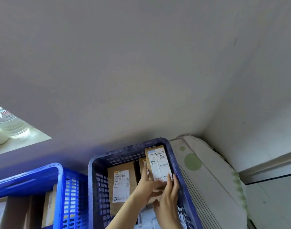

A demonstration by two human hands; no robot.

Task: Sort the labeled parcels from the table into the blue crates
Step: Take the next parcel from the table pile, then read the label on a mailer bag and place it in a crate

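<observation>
Hands hold one brown parcel (158,162) together inside the dark blue crate (93,164), close to its right wall; the left hand (148,184) grips the parcel's left edge; the right hand (167,199) grips its bottom and right edge; its white label shows on top; another parcel (120,184) lies in the same crate, just beside the left hand; a brighter blue crate (60,187) stands to the left with brown boxes (49,205) inside.

Label (159,162) on the held parcel (154,148) reads "530 B7 A4".
</observation>
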